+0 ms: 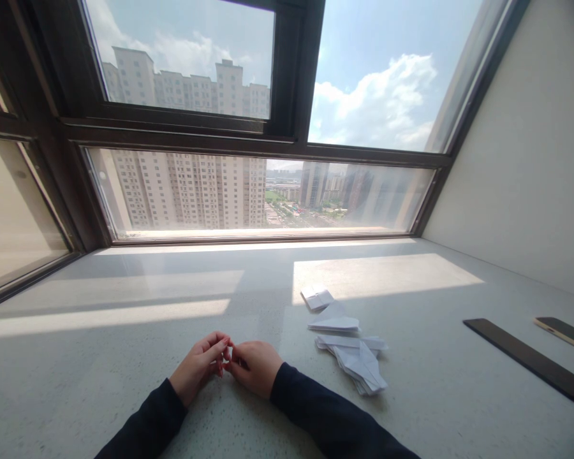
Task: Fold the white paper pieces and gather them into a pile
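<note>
Just above the pale speckled sill (249, 427), my left hand (197, 364) and my right hand (259, 366) meet at the fingertips. Fingers of both are closed in a pinch. Whatever lies between them, if anything, is hidden or too small to name. To the right of my right hand, and apart from it, lie folded white papers: a small square packet (317, 297) at the back, a flat folded piece (335, 317) in front of it, and a stack of folded paper shapes (361, 363) nearest me.
A long dark flat strip (526, 357) lies far right, with a thin dark object with a light edge (565, 334) beside it. Behind the sill stands a dark-framed window (263, 239). A white wall (521, 191) closes off the right side.
</note>
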`<move>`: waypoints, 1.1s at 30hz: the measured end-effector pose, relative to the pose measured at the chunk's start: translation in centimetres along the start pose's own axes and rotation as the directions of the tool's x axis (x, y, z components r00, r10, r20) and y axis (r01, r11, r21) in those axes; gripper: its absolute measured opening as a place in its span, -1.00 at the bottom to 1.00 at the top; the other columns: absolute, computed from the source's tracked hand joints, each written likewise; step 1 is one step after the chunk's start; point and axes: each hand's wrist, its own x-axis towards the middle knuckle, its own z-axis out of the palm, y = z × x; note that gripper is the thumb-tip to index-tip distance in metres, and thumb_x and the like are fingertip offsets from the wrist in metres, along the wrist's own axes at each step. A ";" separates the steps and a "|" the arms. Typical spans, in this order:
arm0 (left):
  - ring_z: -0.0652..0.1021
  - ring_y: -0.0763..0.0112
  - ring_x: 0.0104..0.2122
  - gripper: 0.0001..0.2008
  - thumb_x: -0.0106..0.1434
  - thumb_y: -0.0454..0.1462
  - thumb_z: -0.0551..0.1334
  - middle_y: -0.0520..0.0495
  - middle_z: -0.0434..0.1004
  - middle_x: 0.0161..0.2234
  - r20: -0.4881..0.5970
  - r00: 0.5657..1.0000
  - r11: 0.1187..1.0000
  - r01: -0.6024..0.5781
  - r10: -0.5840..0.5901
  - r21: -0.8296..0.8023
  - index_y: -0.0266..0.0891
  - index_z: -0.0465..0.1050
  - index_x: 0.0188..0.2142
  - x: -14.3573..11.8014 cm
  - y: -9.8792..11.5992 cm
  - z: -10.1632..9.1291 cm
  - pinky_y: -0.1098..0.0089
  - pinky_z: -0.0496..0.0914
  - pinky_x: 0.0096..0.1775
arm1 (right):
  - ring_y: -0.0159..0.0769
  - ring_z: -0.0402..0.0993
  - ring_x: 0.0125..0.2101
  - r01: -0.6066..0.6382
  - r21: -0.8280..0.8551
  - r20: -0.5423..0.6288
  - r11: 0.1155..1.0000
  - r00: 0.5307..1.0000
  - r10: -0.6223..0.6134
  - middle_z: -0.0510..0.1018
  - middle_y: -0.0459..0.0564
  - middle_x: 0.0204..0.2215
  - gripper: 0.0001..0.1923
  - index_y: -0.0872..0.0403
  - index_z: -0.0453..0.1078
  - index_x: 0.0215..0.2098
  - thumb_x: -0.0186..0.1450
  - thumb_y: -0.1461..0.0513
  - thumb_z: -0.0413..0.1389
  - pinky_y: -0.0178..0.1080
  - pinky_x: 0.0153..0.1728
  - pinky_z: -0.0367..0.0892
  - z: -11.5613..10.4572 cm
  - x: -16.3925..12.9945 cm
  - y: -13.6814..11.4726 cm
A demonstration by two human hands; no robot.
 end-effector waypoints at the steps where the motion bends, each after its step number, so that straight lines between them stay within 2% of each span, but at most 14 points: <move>1: 0.28 0.65 -0.68 -0.76 -0.08 -0.17 0.23 0.09 0.29 -0.63 0.001 1.000 1.000 0.000 0.000 0.000 -0.31 0.29 -0.50 0.0 0.0 0.0 0.57 0.14 -0.62 | -0.45 0.31 -0.56 -0.001 -0.001 0.002 1.000 1.000 0.001 0.48 -0.10 -0.54 -0.79 0.09 0.32 -0.53 0.13 0.17 -0.07 -0.38 -0.61 -0.06 0.0 0.0 0.0; 33: 0.25 0.66 -0.71 -0.71 -0.12 -0.14 0.25 0.10 0.28 -0.65 0.001 1.000 0.999 -0.020 0.020 0.039 -0.31 0.29 -0.48 0.1 -0.1 0.0 0.56 0.13 -0.63 | -0.43 0.33 -0.52 -0.013 -0.015 0.030 1.000 0.999 0.014 0.47 -0.10 -0.53 -0.77 0.09 0.35 -0.52 0.13 0.14 -0.06 -0.39 -0.60 -0.04 -0.2 0.1 -0.2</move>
